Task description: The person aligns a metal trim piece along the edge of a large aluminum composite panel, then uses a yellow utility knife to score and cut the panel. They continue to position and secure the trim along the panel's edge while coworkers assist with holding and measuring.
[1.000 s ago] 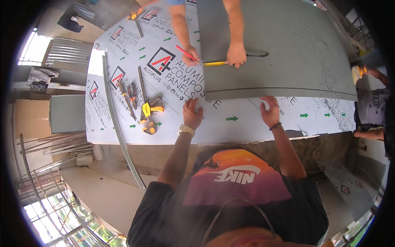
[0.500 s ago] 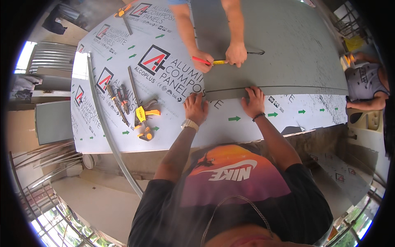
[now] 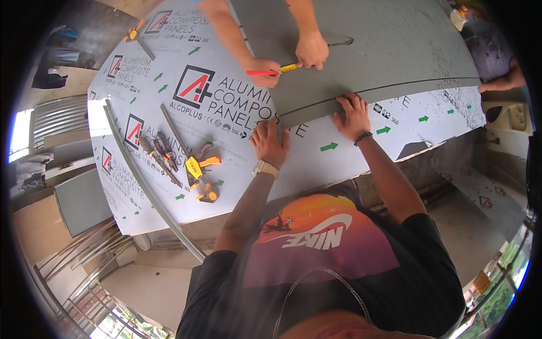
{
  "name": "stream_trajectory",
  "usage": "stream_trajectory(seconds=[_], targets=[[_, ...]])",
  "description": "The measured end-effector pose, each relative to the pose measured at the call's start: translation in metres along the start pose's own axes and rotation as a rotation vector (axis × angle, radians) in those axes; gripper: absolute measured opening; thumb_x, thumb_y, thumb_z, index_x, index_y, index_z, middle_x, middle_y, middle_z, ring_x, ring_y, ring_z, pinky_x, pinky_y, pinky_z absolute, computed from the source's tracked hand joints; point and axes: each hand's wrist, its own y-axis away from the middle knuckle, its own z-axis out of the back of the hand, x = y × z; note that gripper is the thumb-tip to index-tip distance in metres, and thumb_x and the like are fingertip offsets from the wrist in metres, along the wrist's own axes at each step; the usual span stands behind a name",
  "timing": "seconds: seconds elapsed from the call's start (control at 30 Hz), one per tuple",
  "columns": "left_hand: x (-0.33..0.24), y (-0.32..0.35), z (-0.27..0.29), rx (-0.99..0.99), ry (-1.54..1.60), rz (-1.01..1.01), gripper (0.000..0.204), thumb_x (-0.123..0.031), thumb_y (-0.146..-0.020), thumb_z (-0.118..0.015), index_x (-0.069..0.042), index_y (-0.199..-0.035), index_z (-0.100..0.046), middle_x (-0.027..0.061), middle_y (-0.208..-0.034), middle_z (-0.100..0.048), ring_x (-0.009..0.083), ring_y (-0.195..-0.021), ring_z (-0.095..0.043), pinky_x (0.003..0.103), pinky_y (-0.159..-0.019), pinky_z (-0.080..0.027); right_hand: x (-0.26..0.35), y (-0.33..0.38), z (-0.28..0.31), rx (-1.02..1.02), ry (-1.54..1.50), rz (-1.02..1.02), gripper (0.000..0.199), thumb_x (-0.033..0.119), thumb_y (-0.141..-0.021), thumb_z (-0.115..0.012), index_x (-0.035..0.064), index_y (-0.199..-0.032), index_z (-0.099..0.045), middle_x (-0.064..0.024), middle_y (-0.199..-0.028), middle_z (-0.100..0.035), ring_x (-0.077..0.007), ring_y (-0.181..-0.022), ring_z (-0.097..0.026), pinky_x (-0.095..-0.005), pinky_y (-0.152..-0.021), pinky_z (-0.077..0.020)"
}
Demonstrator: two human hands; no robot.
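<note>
My left hand point(image 3: 271, 144), with a watch at its wrist, lies palm down at the near corner of a grey panel point(image 3: 395, 53), fingers stretched and apart. Further right, my right hand point(image 3: 354, 116) rests its spread fingers on the panel's near edge strip, below a dark line running across it. Beneath lies a white film-covered panel point(image 3: 237, 181) with printed green arrows. Across from me, another person's hands hold a red marking pencil point(image 3: 262, 72) and a yellow tape measure point(image 3: 289, 68) on the grey panel.
Left of my hands lie a yellow-and-black bar clamp point(image 3: 195, 169) and several pliers point(image 3: 165, 151). A long metal strip point(image 3: 138, 178) overhangs the near edge. Another clamp point(image 3: 134, 35) sits at the far left. At the right edge, another person's arm point(image 3: 499, 82) reaches the panel.
The view has turned, so the panels appear tilted, their right side higher. My hands stay on the near edge; the other person's hands stay at the tape measure and pencil.
</note>
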Motion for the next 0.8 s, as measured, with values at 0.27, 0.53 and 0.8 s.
stream_trajectory(seconds=[0.27, 0.53, 0.8], targets=[[-0.0005, -0.0004, 0.0026, 0.018, 0.015, 0.016, 0.051, -0.038, -0.097, -0.067, -0.011, -0.14, -0.059, 0.0168, -0.141, -0.051, 0.0388, -0.133, -0.044, 0.055, -0.112, -0.033, 0.0002, -0.0011, -0.0018, 0.011, 0.014, 0.001, 0.049, 0.024, -0.083, -0.07, 0.0162, -0.131, -0.062, -0.0106, -0.137, -0.052, -0.0339, -0.13, -0.048, -0.0504, -0.112, -0.037], [-0.0017, -0.0012, 0.0029, 0.028, 0.011, 0.031, 0.052, -0.038, -0.097, -0.066, -0.011, -0.141, -0.059, 0.0171, -0.14, -0.051, 0.0388, -0.133, -0.044, 0.055, -0.113, -0.032, -0.0003, -0.0009, -0.0017, 0.0, 0.02, 0.001, 0.049, 0.024, -0.082, -0.071, 0.0159, -0.13, -0.063, -0.0108, -0.137, -0.053, -0.0343, -0.129, -0.049, -0.0505, -0.112, -0.0376], [-0.0024, -0.0011, 0.0022, -0.003, 0.015, 0.016, 0.051, -0.037, -0.096, -0.068, -0.01, -0.139, -0.06, 0.0173, -0.139, -0.052, 0.0391, -0.131, -0.046, 0.055, -0.111, -0.033, -0.0003, -0.0015, -0.0009, 0.006, 0.02, 0.001, 0.05, 0.023, -0.082, -0.071, 0.0165, -0.131, -0.063, -0.0104, -0.138, -0.053, -0.034, -0.13, -0.049, -0.0496, -0.111, -0.0379]])
